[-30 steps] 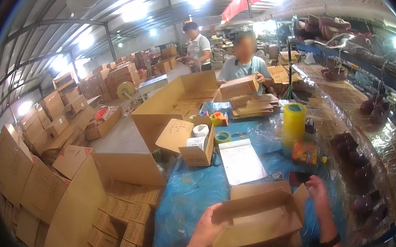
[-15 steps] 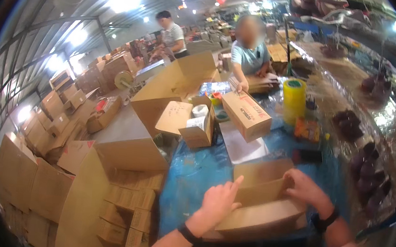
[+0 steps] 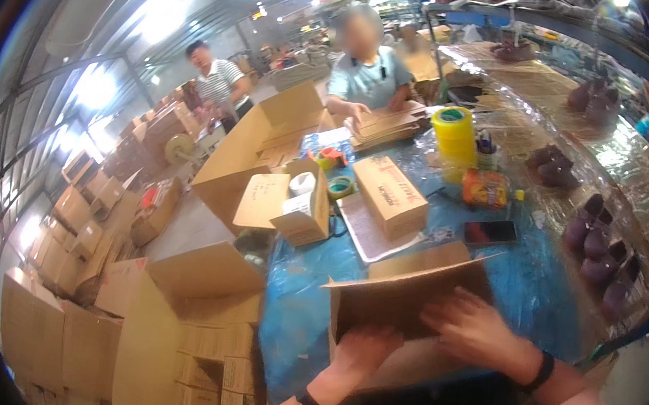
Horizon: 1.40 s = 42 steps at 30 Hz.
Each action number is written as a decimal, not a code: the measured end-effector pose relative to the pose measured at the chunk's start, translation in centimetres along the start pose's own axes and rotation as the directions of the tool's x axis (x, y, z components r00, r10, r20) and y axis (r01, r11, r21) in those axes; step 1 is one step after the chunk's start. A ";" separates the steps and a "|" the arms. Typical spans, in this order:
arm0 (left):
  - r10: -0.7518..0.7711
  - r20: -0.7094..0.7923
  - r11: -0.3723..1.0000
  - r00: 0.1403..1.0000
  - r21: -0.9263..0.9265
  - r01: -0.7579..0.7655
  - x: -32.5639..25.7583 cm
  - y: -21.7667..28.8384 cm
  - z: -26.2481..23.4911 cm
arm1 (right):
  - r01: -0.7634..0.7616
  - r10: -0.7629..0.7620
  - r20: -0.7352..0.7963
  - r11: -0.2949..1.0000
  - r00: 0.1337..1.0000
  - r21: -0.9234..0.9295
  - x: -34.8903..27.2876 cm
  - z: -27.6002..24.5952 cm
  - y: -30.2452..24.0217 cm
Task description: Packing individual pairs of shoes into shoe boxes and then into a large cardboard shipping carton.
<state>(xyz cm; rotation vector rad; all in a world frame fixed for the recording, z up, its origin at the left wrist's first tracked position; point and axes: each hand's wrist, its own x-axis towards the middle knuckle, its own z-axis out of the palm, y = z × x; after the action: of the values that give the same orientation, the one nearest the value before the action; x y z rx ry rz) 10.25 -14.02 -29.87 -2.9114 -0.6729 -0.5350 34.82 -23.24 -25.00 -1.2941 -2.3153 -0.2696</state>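
Note:
A small open cardboard box (image 3: 407, 298) lies in front of me at the near edge of the table, with a wide brown panel standing up. My left hand (image 3: 367, 351) reaches in at the box's left side, its fingers hidden or blurred against the dark inside. My right hand (image 3: 476, 332) lies against the panel on the right, blurred by motion, with its fingers stretched out and apart. Beyond the box, a closed printed carton (image 3: 391, 197) rests on a white sheet (image 3: 368, 234).
A phone (image 3: 490, 232), an orange packet (image 3: 485, 189) and yellow tape rolls (image 3: 453, 137) are to the right on blue plastic (image 3: 309, 279). A large carton (image 3: 148, 334) of small boxes stands left. Across the table, a person (image 3: 371, 82) handles flat cardboard (image 3: 390, 124).
The co-worker's hand has left the printed carton, which now rests on the white sheet. The panel of my box has come up, and both my hands have moved in against it.

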 end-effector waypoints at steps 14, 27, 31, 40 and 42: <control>-0.320 0.326 0.942 0.889 0.011 0.335 -0.5 0.5 5.4 | -0.767 0.678 -0.411 0.635 0.610 -0.091 -11.7 -0.1 20.9; -0.352 0.387 0.930 0.852 0.041 0.366 -2.0 0.4 5.1 | -0.959 0.962 -0.046 0.273 0.270 0.081 -21.1 -2.4 35.3; -0.437 0.435 0.872 0.787 -0.009 0.489 0.6 1.4 3.3 | -0.416 0.965 -0.008 0.120 0.262 0.901 -15.4 -0.1 19.9; -0.280 0.254 0.102 0.926 -0.951 0.292 4.4 8.3 0.5 | -0.518 0.914 -0.122 0.325 0.388 0.791 -15.0 4.4 3.2; -0.242 0.249 0.047 0.938 -0.962 0.268 4.7 9.2 0.6 | -0.535 0.892 -0.146 0.381 0.429 0.754 -16.6 3.5 1.9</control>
<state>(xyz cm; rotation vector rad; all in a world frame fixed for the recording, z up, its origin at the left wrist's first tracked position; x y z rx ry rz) 18.47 -20.30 -28.92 -4.0349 -1.2368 -1.6056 42.70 -33.29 -36.30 -1.5005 -0.9472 0.3872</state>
